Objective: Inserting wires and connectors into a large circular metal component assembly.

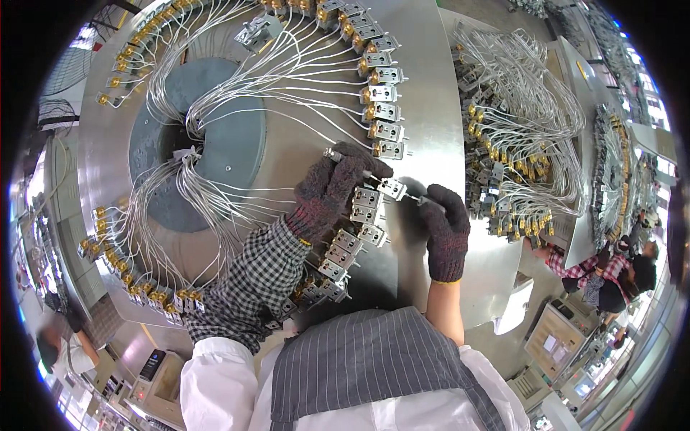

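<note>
Both my hands wear dark knitted gloves. My left hand (pixel 334 183) is closed around a slim silver rod-like piece (pixel 331 154), whose ends show on both sides of the fingers. Right beside its fingertips is a small silver metal housing (pixel 392 189), one of several set along the table's curve. From the right, my right hand (pixel 448 230) pinches a thin silver pin-like piece (pixel 424 201) that points at this housing's outer end. I cannot tell whether the two touch. More housings (pixel 364 215) lie just below my left hand.
White wires (pixel 280 93) fan from the grey disc (pixel 237 144) with a central hole to parts ringing the steel table (pixel 431 100). A loose metal block (pixel 259 32) sits among them. Bundled wired parts (pixel 532 144) fill the right-hand table. Other people work at both sides.
</note>
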A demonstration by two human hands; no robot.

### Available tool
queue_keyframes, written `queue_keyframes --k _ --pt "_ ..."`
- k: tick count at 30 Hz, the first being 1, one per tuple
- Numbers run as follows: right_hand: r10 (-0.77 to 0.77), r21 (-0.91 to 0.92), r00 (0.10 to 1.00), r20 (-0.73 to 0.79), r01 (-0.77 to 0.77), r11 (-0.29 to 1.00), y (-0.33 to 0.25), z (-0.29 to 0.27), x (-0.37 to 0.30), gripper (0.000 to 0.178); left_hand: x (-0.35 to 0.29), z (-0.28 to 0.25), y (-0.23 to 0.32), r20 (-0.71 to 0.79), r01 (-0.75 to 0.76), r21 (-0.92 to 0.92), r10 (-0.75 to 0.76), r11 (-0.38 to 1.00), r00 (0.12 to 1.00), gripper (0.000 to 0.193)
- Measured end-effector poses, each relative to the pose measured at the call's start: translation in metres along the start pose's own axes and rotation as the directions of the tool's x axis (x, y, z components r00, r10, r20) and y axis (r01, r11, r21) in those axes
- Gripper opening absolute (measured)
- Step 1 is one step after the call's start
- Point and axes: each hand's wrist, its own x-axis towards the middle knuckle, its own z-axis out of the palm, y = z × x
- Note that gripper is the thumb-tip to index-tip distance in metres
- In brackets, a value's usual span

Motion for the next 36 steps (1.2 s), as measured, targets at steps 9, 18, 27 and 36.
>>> queue_keyframes --k 9,18,27,36 --pt "0.028 0.013 1.0 -0.003 -0.028 1.0 -0.004 0.002 -0.001 0.02 0.003 0.001 0.004 -0.001 0.017 0.117 -0.017 0.993 1.0 0.041" --pt "0.139 -0.032 0.99 -0.007 -0.139 0.99 0.0 -0.006 0.003 0.019 0.0 0.004 0.012 -0.06 0.079 0.107 -0.073 0.991 0.996 0.039" --pt "-0.083 -0.116 0.996 0.015 0.084 0.99 0.005 -0.003 -0.001 0.022 0.0 0.001 0.013 -0.077 0.127 -0.003 -0.127 0.992 0.989 0.038" --pt "0.026 -0.018 1.0 0.009 -0.026 1.0 0.002 -0.003 -0.003 0.023 0.002 -0.003 0.0 -0.049 0.054 0.063 -0.051 0.997 0.997 0.043"
